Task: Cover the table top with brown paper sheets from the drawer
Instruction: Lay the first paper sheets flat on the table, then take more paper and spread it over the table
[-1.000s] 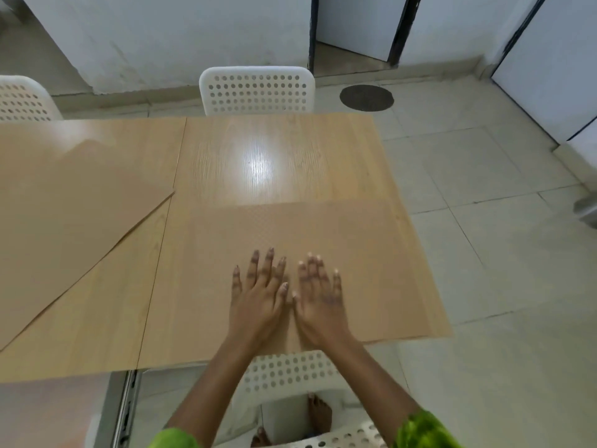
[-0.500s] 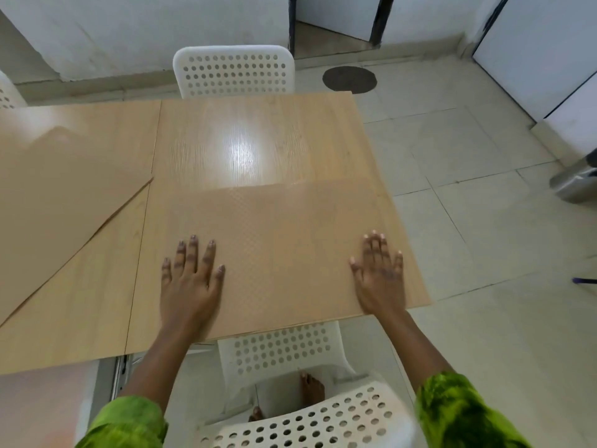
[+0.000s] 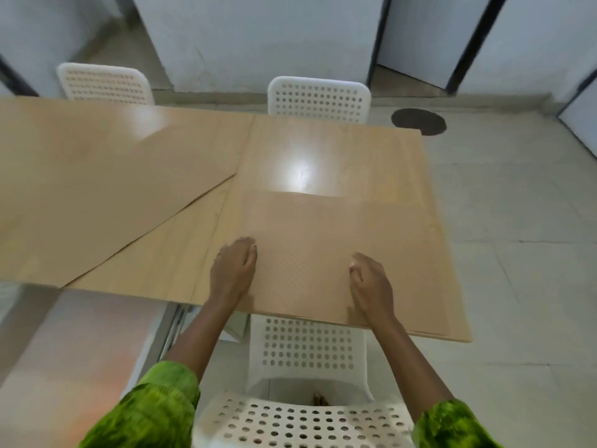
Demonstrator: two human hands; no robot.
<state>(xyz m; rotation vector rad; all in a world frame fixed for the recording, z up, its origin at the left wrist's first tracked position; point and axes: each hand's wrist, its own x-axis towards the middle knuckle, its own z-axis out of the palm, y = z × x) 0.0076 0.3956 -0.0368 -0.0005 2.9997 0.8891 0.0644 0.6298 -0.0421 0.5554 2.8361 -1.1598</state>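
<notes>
Hands [image 3: 233, 270] [image 3: 371, 286] on sheet [image 3: 323, 227] at table [image 3: 323, 150] edge

one view only — a wide-angle camera on the person's head, looking forward and steeply down across the surface [image 3: 381, 163] from above its near edge. it sits close: the left hand [image 3: 232, 270] and right hand [image 3: 371, 282] fall just below mid-frame, a far chair [image 3: 318, 98] and the wall [image 3: 258, 37] at the top.
</notes>
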